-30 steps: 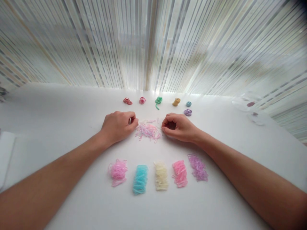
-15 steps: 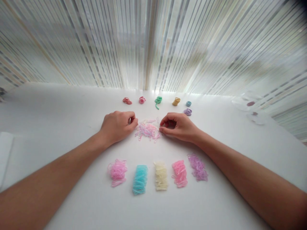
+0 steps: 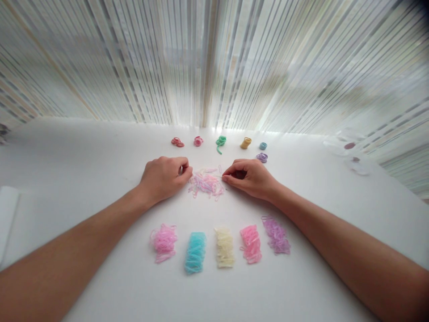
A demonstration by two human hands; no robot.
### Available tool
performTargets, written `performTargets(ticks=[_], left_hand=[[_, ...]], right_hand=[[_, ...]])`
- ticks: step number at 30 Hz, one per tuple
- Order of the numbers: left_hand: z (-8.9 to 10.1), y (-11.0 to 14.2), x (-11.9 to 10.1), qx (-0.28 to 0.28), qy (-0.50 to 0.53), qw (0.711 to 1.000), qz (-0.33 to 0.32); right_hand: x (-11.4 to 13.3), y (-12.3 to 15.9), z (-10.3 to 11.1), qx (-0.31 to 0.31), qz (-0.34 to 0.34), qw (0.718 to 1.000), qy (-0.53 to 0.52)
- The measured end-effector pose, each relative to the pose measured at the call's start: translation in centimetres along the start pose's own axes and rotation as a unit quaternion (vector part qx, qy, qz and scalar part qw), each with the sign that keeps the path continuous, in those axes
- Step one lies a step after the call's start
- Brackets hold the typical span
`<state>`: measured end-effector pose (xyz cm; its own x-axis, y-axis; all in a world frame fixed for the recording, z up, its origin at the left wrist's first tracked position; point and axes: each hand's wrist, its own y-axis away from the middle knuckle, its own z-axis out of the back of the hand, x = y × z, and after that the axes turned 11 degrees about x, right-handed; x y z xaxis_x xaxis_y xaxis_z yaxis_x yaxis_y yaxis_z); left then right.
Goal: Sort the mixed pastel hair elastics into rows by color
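Observation:
A loose pile of pastel rubber bands (image 3: 206, 183), mixed pink, lilac and white, lies between my two hands. My left hand (image 3: 169, 175) rests at the pile's left edge, thumb and index finger closed together; whatever they hold is hidden. On the other side my right hand (image 3: 250, 176) pinches at the pile's right edge, where a thin pale strand, seemingly a rubber band, meets the fingertips. Nearer to me lie sorted bundles of bands: light pink (image 3: 164, 243), turquoise (image 3: 195, 252), cream (image 3: 224, 248), bright pink (image 3: 251, 243) and purple (image 3: 276, 235).
Along the back are small coils: red (image 3: 177, 142), pink-red (image 3: 198, 141), green (image 3: 220, 142), mustard (image 3: 246, 143), blue (image 3: 263, 146) and purple (image 3: 262, 157). Clear round pieces (image 3: 357, 165) lie at the right. A striped string curtain (image 3: 208, 67) hangs behind the white table (image 3: 214, 295).
My right thumb and index finger have closed together at the pile's edge. My left hand stays nearly still, and the bundles and coils keep their places.

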<state>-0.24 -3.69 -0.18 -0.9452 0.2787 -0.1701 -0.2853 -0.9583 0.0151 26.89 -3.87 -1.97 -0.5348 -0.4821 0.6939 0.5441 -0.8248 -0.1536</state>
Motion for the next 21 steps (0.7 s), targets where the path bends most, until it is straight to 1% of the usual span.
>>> performTargets(ticks=[11,21], left_hand=[[0.05,0.11,-0.05,0.001,-0.001,1.000,-0.001],[0.08,0.01,-0.05,-0.001,0.002,1.000,-0.004]], right_hand=[[-0.14,-0.03,-0.10,-0.017,-0.025,0.999,-0.020],[0.04,-0.02,-0.06,-0.010,-0.025,0.999,-0.023]])
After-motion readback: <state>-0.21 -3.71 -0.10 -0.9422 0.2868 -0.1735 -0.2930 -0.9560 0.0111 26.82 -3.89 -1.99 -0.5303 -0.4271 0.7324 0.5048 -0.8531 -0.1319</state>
